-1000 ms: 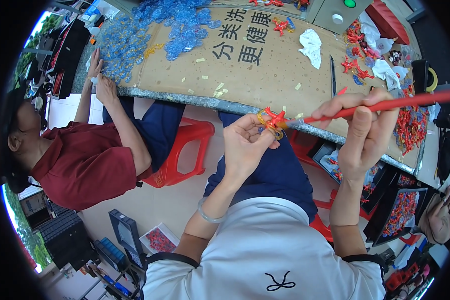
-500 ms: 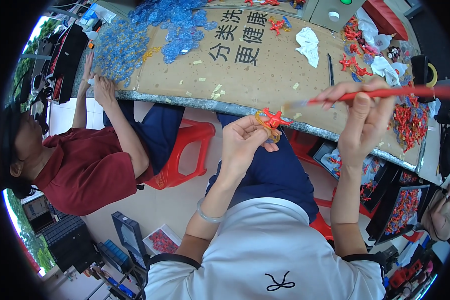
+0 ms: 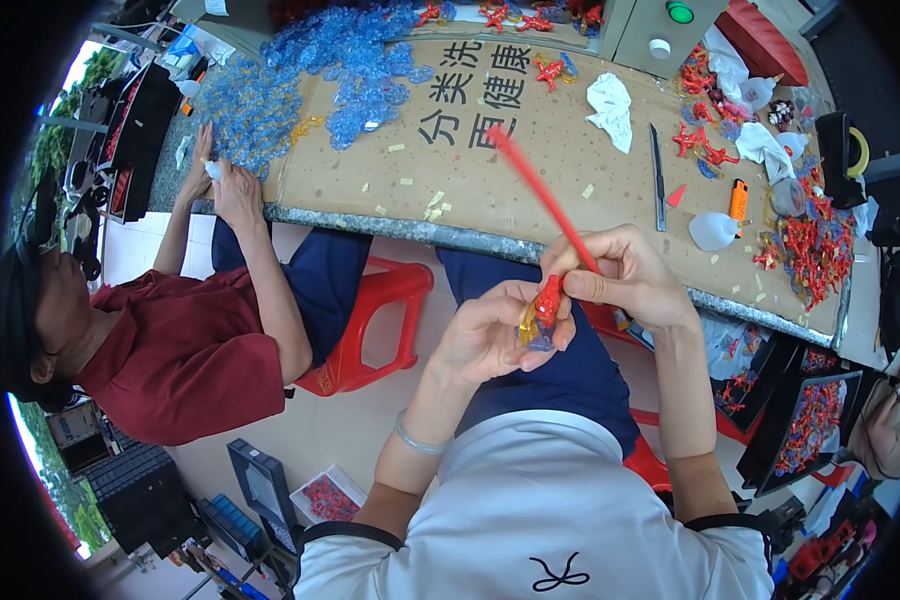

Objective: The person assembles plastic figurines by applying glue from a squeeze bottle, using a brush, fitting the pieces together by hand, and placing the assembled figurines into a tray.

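Note:
My left hand [image 3: 490, 335] is closed around a small red plastic figure [image 3: 547, 300] that has clear yellow and bluish parts at its lower end. The figure is above my lap, just off the table's front edge. My right hand [image 3: 635, 280] grips a red-handled brush [image 3: 545, 200], its handle slanting up and left over the table. The brush's bristles are hidden behind my fingers. My right fingertips are right beside the figure's upper end and seem to touch it.
The cardboard-covered table [image 3: 370, 190] carries a blue clear-plastic pile [image 3: 240, 110], a white tissue [image 3: 610, 110], a dark slim tool [image 3: 658, 175], a squeeze bottle [image 3: 713, 230], an orange lighter [image 3: 738, 205] and a heap of red figures [image 3: 818, 245]. A co-worker [image 3: 190, 350] sits at left.
My right hand has come down and left to the figure, and the brush has swung so its handle points up-left. My left hand has lowered slightly and turned the figure.

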The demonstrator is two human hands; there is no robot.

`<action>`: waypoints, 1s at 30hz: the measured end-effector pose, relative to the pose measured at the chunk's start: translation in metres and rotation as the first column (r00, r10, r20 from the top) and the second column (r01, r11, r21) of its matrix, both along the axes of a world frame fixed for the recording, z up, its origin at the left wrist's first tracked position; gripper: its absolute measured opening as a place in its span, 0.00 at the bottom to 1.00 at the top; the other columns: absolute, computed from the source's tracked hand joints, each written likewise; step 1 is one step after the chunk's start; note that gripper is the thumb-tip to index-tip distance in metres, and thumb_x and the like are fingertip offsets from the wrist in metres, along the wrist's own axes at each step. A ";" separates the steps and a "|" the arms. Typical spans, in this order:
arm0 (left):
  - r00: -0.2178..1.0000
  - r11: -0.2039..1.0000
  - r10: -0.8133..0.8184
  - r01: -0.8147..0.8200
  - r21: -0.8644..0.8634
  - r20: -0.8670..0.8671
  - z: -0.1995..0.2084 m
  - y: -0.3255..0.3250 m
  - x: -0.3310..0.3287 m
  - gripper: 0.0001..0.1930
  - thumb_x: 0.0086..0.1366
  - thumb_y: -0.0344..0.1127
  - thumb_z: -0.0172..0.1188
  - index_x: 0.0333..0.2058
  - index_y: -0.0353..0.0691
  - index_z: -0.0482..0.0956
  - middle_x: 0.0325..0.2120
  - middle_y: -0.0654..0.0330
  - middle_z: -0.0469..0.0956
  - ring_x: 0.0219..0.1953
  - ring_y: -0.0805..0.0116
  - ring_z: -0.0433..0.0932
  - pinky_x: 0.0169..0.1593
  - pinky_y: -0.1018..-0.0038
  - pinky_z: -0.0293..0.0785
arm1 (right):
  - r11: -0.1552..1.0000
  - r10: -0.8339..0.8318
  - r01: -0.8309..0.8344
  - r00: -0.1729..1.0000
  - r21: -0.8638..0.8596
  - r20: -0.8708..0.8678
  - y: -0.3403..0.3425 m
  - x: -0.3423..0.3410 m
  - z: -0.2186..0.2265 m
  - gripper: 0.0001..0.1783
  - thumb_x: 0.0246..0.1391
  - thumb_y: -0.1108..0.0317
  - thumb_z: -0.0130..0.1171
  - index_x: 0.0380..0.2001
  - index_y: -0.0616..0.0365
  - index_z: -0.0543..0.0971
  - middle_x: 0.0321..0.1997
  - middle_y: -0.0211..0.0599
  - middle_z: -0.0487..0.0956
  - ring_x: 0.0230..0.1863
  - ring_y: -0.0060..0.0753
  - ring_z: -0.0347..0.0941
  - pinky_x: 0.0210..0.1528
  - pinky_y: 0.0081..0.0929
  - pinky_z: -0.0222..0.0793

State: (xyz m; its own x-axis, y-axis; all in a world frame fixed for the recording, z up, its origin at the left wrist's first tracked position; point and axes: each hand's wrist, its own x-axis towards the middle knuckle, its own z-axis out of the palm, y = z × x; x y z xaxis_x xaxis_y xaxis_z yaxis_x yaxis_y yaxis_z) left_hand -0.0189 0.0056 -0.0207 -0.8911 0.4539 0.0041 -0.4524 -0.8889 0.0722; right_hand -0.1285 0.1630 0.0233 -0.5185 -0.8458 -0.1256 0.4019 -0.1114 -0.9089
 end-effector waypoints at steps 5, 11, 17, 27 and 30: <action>0.989 0.992 0.073 -0.059 -0.114 0.129 0.002 0.001 0.000 0.26 0.62 0.37 0.48 0.53 0.22 0.63 0.41 0.32 0.72 0.28 0.56 0.78 0.29 0.78 0.76 | 0.959 -0.230 0.207 0.968 0.195 0.102 -0.003 0.005 0.008 0.08 0.49 0.73 0.63 0.30 0.69 0.80 0.32 0.38 0.78 0.31 0.24 0.76 0.37 0.19 0.71; 0.877 0.639 0.465 -0.425 -0.641 -0.118 0.023 0.010 -0.003 0.23 0.69 0.41 0.45 0.54 0.27 0.62 0.46 0.44 0.72 0.45 0.53 0.77 0.45 0.74 0.76 | 0.868 -0.329 0.441 0.855 0.229 -0.400 -0.007 0.006 -0.005 0.07 0.46 0.74 0.64 0.29 0.68 0.81 0.28 0.37 0.77 0.30 0.22 0.72 0.32 0.20 0.67; 0.909 0.446 0.331 -0.386 -0.807 -0.252 0.015 0.006 -0.003 0.20 0.68 0.34 0.49 0.55 0.29 0.64 0.44 0.44 0.75 0.43 0.55 0.79 0.41 0.74 0.76 | 0.725 -0.416 0.669 0.617 0.166 -0.668 -0.006 0.006 0.008 0.06 0.48 0.75 0.63 0.27 0.68 0.78 0.23 0.32 0.72 0.24 0.18 0.64 0.25 0.16 0.58; 0.891 0.476 0.389 -0.412 -0.777 -0.234 0.013 0.009 -0.003 0.21 0.69 0.38 0.49 0.55 0.31 0.64 0.41 0.44 0.76 0.38 0.60 0.79 0.41 0.74 0.76 | 0.785 -0.518 0.583 0.427 -0.212 -0.741 0.041 -0.009 0.050 0.55 0.60 0.36 0.07 0.23 0.66 0.81 0.26 0.38 0.77 0.20 0.25 0.65 0.26 0.19 0.62; 0.889 0.439 0.390 -0.408 -0.800 -0.240 0.014 0.009 -0.002 0.21 0.69 0.38 0.49 0.55 0.29 0.65 0.39 0.46 0.77 0.37 0.62 0.79 0.40 0.74 0.75 | 0.881 -0.421 0.465 0.675 -0.094 -0.606 0.037 -0.002 0.055 0.44 0.64 0.40 0.23 0.32 0.66 0.82 0.26 0.39 0.77 0.21 0.26 0.69 0.30 0.22 0.67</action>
